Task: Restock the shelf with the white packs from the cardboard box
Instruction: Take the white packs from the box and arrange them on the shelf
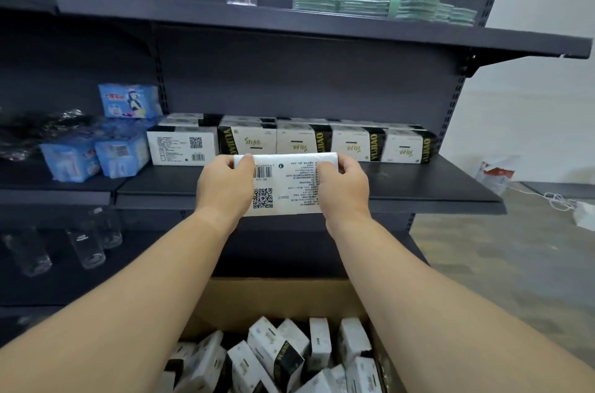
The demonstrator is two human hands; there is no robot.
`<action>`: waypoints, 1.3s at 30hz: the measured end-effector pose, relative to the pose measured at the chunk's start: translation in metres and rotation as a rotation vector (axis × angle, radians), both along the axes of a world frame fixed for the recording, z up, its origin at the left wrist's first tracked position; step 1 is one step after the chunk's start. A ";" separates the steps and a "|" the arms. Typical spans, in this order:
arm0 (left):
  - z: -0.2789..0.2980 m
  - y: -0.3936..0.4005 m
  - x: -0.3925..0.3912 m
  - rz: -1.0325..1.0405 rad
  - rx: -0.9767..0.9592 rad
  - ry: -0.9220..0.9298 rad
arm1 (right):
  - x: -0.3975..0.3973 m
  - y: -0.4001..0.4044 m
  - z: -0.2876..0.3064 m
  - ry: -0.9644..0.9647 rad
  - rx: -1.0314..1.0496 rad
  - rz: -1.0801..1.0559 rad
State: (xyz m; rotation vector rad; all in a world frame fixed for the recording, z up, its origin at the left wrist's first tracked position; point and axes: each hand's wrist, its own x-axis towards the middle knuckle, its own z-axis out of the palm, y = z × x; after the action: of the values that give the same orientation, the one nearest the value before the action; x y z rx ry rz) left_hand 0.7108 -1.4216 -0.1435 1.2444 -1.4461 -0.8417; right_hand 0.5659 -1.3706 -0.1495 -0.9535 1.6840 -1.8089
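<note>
Broadly, the scene is filled by a dark metal shelf unit, on whose middle board a row of shelved packs is already stood along the back, printed faces forward, with bare board left in front of it. Below, at the foot of the unit, an open cardboard box is seen, and many more white packs are heaped in it at all angles, so the restocking is judged to be well short of done.

Between the two, one held pack is carried just above the front edge of the middle board, its barcode and small print turned towards the camera. It is gripped at both short ends: the left hand is wrapped round its left end, with fingertips curled over the top edge, and the right hand is closed round the right end in the same way.

The pack appears to be soft tissue in thin film, so it is judged light, yielding and slightly slippery rather than fragile. Its top corners look rounded where the fingers press. A hold at the two ends, or across the broad faces, is thought best; a hard squeeze at the middle would likely dent it and spoil how squarely it sits against the row.
</note>
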 end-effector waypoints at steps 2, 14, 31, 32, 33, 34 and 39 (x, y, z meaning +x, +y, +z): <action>0.002 -0.004 0.000 -0.008 0.003 0.011 | 0.000 -0.002 0.003 0.005 -0.007 -0.004; 0.003 -0.066 -0.005 -0.062 -0.008 0.065 | 0.002 -0.056 0.010 -0.012 0.001 -0.070; -0.011 -0.186 0.022 -0.131 0.094 0.077 | 0.029 -0.173 -0.006 -0.084 0.023 -0.159; -0.014 -0.190 0.022 -0.135 0.099 0.081 | 0.029 -0.176 -0.007 -0.083 0.025 -0.164; -0.014 -0.194 0.021 -0.134 0.104 0.084 | 0.029 -0.179 -0.008 -0.080 0.029 -0.167; -0.015 -0.196 0.021 -0.129 0.105 0.081 | 0.029 -0.182 -0.010 -0.079 0.031 -0.170; -0.017 -0.209 0.018 -0.094 0.077 0.016 | 0.023 -0.200 -0.015 -0.100 0.028 -0.176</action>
State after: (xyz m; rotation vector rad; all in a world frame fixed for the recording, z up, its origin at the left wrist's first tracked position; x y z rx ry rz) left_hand 0.7287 -1.6303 -0.1605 1.2320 -1.4806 -0.9765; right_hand 0.5890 -1.5707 -0.1642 -0.7098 1.7725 -1.9057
